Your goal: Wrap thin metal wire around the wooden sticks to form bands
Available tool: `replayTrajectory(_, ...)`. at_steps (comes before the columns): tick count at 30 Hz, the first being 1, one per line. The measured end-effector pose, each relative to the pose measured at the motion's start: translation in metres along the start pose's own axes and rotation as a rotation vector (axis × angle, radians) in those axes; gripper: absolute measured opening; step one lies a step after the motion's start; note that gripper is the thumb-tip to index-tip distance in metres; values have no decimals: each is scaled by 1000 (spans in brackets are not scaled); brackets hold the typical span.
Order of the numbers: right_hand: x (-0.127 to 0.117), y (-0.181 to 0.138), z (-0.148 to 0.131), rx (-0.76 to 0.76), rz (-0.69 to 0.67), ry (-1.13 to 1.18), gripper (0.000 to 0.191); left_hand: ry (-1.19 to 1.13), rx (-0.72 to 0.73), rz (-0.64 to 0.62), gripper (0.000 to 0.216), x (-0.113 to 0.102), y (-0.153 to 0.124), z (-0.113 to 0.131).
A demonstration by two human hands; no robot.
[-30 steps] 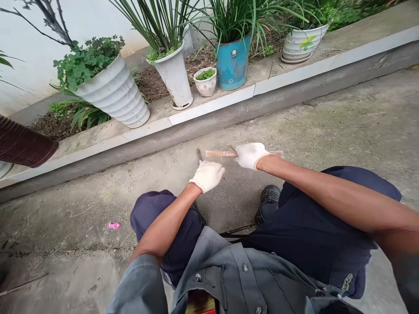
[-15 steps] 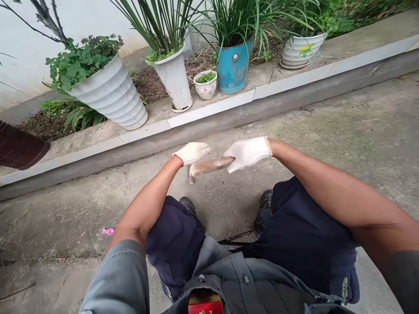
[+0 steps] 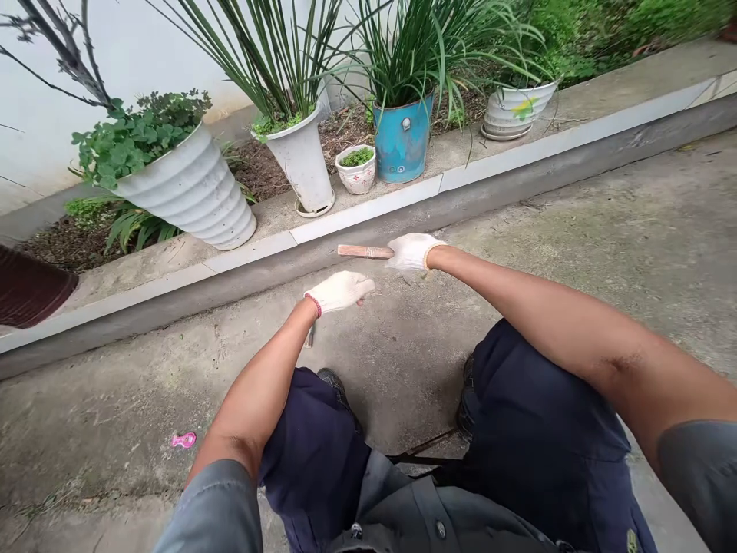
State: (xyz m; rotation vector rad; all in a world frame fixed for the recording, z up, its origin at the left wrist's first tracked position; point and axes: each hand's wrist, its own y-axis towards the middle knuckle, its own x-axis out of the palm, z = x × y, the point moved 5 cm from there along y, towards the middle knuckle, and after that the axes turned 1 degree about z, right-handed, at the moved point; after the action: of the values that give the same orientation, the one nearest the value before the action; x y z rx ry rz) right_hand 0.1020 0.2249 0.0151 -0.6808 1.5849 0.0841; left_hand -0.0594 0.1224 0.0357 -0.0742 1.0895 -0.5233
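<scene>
I crouch on a concrete floor with white gloves on both hands. My right hand (image 3: 411, 252) is closed around one end of a short wooden stick (image 3: 365, 251), which points left and level above the ground. My left hand (image 3: 339, 292) sits just below and to the left of the stick, fingers curled and pointing right. A thin dark tool (image 3: 311, 336) pokes out from under its wrist, and what kind of tool it is I cannot make out. The two hands are a little apart.
A raised concrete curb (image 3: 368, 223) runs across ahead, carrying a ribbed white pot (image 3: 190, 192), a tall white pot (image 3: 302, 165), a small bowl pot (image 3: 357, 173), a blue pot (image 3: 403, 142) and a striped pot (image 3: 512, 111). A pink scrap (image 3: 184, 439) lies left.
My left hand dropped from level with the stick to below it. The right hand swung the stick back to level and a little farther out. The view tilted slightly.
</scene>
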Motion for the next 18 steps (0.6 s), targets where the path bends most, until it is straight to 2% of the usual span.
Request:
replayTrajectory(3,-14,-3,-3,-118,59,92,50,-25,15,-42,47,4,4,-2)
replayTrajectory(5,-16,-11,-7,-233,48,115,49,4,-23,-58,47,6,10,-11)
replayTrajectory(7,-10,-21,-11,-332,-50,135,46,61,-59,-57,44,8,19,-23)
replayTrajectory(11,25,-39,-20,-413,-376,59,36,179,-55,-52,38,11,31,-35)
replayTrajectory(13,40,-39,-21,-381,-455,-81,30,230,-51,-66,40,12,33,-33)
replayTrajectory(14,45,-36,-19,-339,-453,-147,27,248,-49,-72,41,13,33,-30)
replayTrajectory(16,46,-24,-13,-213,-384,-225,27,253,-47,-87,43,15,33,-22)
replayTrajectory(18,38,-11,-4,-81,-272,-208,33,239,-33,-100,44,19,33,-14)
